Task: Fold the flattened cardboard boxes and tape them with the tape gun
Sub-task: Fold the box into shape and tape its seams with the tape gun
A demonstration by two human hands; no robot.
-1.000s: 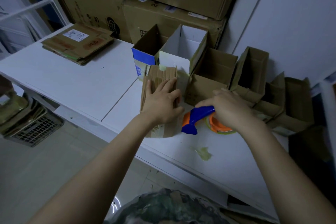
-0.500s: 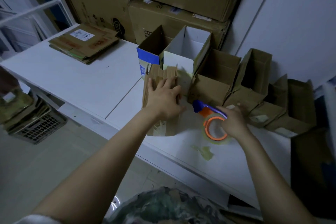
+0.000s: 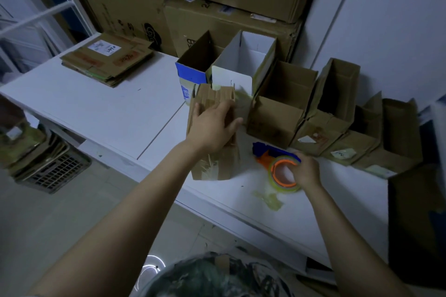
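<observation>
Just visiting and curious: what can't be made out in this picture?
Head view only:
- Top seam of the cardboard box: covered by the left hand.
- Whether the right hand grips the tape gun: blurred where they meet.
- Label writing on the flattened boxes: too small.
- Dark object at the right edge: cut off.

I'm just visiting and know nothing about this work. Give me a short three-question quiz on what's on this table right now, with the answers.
1. True or false: the left hand lies on a brown box on the white table.
2. Where is the stack of flattened boxes? A) at the table's far left corner B) on top of the brown box C) under the left hand.
3. Fill in: the tape gun held by the right hand has a blue handle and an ____ roll core.
Key: 1 true; 2 A; 3 orange.
</observation>
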